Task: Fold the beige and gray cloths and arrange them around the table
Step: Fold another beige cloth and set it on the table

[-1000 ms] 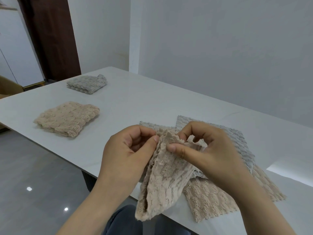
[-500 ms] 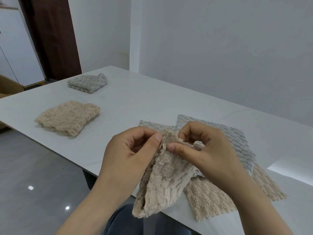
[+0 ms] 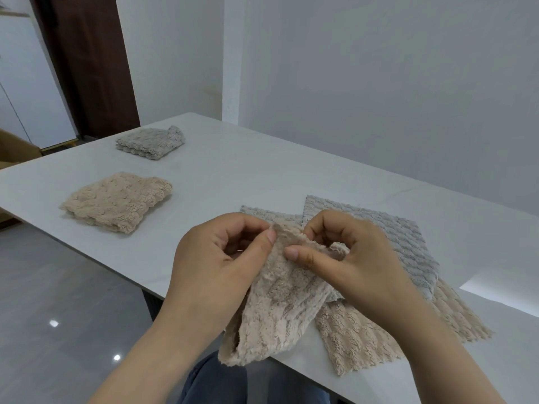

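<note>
Hands on a beige cloth [image 3: 280, 310] at the near edge of the white table [image 3: 233, 176]

The left hand [image 3: 215, 263] and the right hand [image 3: 350, 258] are raised just above the table's near edge, close together. Each pinches the top edge of the beige cloth between its thumb and curled fingers. The left thumb lies along the cloth's left side and the right thumb presses on its front face. From the pinch the cloth hangs doubled over, and its lower end droops past the table's near edge above the person's blue jeans [image 3: 215, 383].

On the table, behind and under the hands, lies a loose pile. A flat gray cloth [image 3: 408, 243] is spread open toward the table's right end. A second gray cloth [image 3: 262, 212] shows one corner beside it, mostly hidden by the hands. A flat beige cloth [image 3: 364, 342] lies at the bottom, with one corner reaching the near edge.

Toward the table's left end, well apart from the pile, a folded beige cloth [image 3: 116, 201] sits by the near edge. A folded gray cloth [image 3: 150, 142] sits beyond it, close to the far left corner. Past that corner stands a dark brown door [image 3: 87, 62]
</note>
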Demonstrator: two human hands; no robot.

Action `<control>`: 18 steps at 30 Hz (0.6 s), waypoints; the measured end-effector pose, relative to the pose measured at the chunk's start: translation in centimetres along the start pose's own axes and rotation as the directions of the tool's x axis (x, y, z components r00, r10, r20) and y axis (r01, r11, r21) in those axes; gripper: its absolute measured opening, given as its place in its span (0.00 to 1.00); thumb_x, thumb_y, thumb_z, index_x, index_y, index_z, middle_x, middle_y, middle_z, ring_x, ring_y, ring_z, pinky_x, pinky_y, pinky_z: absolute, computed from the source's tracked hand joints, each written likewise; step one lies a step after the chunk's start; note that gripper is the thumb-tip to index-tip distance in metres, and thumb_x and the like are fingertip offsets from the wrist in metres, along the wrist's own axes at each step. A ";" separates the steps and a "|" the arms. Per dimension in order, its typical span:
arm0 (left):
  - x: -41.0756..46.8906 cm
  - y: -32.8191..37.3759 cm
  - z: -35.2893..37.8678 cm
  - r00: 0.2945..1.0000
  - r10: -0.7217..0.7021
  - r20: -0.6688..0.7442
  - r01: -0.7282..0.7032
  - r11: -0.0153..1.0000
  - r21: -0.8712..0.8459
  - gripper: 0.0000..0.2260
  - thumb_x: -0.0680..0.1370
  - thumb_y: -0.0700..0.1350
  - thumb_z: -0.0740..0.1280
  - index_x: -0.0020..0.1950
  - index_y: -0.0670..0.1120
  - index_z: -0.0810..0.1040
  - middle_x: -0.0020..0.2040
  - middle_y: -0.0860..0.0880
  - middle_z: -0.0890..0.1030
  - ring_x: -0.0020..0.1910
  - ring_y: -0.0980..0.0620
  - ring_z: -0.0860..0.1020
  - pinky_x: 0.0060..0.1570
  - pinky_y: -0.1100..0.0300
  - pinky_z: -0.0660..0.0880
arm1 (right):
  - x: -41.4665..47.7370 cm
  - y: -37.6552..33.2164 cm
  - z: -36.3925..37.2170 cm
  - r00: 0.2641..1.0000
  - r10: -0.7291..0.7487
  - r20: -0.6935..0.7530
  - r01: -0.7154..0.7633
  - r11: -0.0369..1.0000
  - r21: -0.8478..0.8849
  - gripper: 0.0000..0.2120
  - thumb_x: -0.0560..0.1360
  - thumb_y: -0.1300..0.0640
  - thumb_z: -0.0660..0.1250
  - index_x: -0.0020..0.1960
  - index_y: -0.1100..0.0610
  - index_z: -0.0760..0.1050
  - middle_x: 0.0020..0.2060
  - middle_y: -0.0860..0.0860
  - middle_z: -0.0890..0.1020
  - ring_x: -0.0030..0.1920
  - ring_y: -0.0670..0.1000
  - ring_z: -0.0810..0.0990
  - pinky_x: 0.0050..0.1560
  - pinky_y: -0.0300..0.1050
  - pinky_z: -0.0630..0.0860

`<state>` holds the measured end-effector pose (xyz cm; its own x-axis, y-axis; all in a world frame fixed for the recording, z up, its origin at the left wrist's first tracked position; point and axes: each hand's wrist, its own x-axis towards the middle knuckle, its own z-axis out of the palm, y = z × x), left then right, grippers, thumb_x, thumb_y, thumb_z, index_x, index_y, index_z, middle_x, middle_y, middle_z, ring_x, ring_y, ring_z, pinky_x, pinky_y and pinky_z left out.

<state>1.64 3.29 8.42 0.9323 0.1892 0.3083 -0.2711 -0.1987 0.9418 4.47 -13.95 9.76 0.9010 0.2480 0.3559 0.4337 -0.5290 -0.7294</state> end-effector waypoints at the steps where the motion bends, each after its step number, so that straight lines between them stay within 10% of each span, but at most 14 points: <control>1: 0.1 -0.1 0.0 1.000 0.008 -0.008 -0.008 1.000 0.001 0.04 0.72 0.45 0.71 0.38 0.52 0.83 0.36 0.55 0.84 0.37 0.58 0.82 0.38 0.60 0.78 | -0.1 0.2 -0.1 1.000 0.004 0.010 -0.004 1.000 -0.015 0.11 0.66 0.44 0.75 0.37 0.49 0.76 0.31 0.45 0.78 0.36 0.43 0.76 0.37 0.35 0.71; 7: 0.7 -0.4 -0.6 0.997 0.067 -0.046 -0.064 0.996 0.055 0.06 0.74 0.43 0.69 0.38 0.49 0.81 0.33 0.48 0.80 0.30 0.59 0.74 0.30 0.73 0.69 | -0.4 1.7 -0.9 0.998 -0.041 0.048 0.048 0.984 -0.173 0.18 0.67 0.33 0.67 0.40 0.48 0.76 0.33 0.47 0.77 0.36 0.46 0.76 0.36 0.40 0.72; 18: 1.7 -2.3 -1.3 0.959 0.282 -0.022 -0.247 0.872 0.422 0.05 0.80 0.47 0.59 0.45 0.51 0.71 0.33 0.49 0.75 0.36 0.52 0.72 0.35 0.63 0.68 | -0.4 2.8 -0.8 0.987 -0.148 0.061 0.159 0.886 -0.435 0.22 0.70 0.32 0.59 0.39 0.51 0.76 0.33 0.46 0.73 0.41 0.45 0.72 0.39 0.43 0.71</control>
<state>3.58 5.32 6.96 0.8122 0.1467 0.5646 -0.3659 -0.6256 0.6890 5.30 -16.24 8.02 0.8259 0.3726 0.4231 0.5248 -0.7823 -0.3355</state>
